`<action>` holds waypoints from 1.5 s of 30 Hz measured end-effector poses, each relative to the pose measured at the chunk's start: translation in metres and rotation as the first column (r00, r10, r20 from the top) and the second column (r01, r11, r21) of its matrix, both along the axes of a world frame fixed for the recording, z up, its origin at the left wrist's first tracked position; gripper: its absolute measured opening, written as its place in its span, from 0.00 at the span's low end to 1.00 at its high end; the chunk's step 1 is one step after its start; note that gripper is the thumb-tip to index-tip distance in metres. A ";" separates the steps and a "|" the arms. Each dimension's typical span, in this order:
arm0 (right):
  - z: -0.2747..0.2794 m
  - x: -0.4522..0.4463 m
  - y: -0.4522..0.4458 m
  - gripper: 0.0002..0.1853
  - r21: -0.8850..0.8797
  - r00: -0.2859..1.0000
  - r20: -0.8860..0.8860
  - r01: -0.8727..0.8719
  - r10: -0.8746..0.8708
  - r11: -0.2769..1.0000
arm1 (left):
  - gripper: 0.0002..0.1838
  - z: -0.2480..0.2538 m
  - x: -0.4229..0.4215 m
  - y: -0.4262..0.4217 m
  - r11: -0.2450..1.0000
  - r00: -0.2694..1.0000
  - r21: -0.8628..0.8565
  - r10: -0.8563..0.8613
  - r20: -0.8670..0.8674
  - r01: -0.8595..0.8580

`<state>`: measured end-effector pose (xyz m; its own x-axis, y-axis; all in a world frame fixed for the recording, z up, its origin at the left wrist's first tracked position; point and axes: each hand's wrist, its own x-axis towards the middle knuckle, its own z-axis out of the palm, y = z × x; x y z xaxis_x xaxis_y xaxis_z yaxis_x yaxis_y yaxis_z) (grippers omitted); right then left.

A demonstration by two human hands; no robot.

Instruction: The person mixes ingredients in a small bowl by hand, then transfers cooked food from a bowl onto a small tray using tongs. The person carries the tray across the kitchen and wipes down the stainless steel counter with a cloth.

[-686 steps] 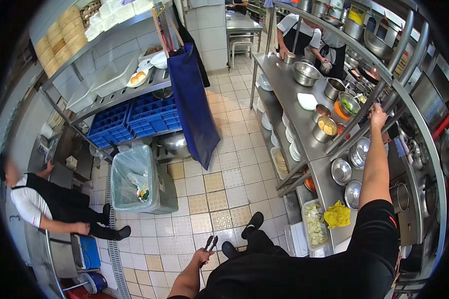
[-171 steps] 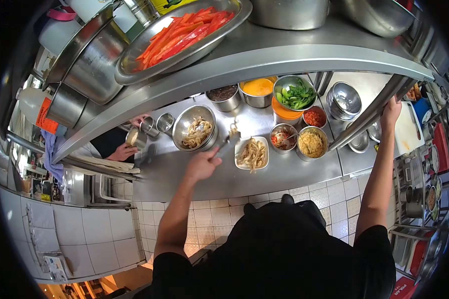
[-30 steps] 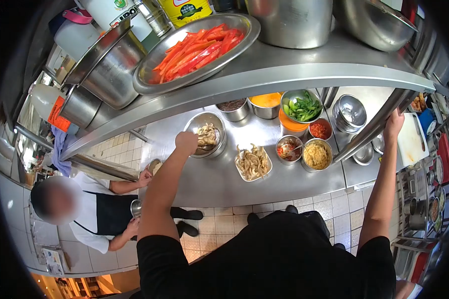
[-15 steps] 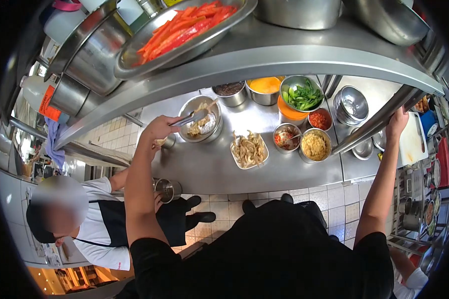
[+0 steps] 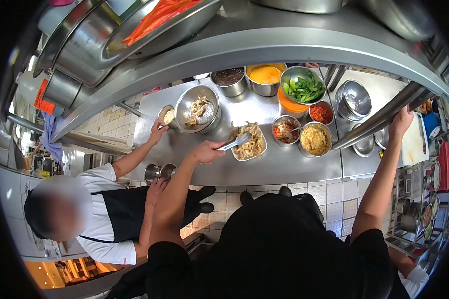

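Note:
My left hand (image 5: 208, 152) is closed around metal tongs (image 5: 230, 144), whose tips are over pale brown strips (image 5: 254, 145) in a white square dish (image 5: 243, 158). Left of it stands a steel bowl (image 5: 183, 103) with more such strips and a white powder inside. At the right, my right hand (image 5: 401, 122) is wrapped round the shelf's metal post (image 5: 371, 127). Beside the steel bowl, a co-worker's hand (image 5: 158, 130) holds a small bowl (image 5: 168, 108) of pale contents. The co-worker's other hand (image 5: 157, 188) is at two metal cups (image 5: 152, 174).
Behind the dish are containers of orange liquid (image 5: 265, 74), leafy greens (image 5: 304, 89), chopped red pieces (image 5: 321, 113) and yellow mince (image 5: 315, 140). An overhead shelf (image 5: 284, 40) crosses above the counter. The co-worker (image 5: 110, 199) stands close at my left.
My left hand has moved right with the tongs, from the steel bowl to the square dish. The co-worker's arm now reaches to the small bowl. My right hand stays on the post.

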<state>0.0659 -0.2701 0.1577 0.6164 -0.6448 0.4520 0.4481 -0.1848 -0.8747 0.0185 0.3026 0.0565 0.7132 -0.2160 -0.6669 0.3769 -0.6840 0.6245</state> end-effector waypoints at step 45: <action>0.002 -0.002 0.002 0.11 -0.043 0.999 -0.051 0.007 -0.009 0.999 | 0.36 0.017 0.101 0.087 0.664 0.795 0.668 -0.580 0.177 0.336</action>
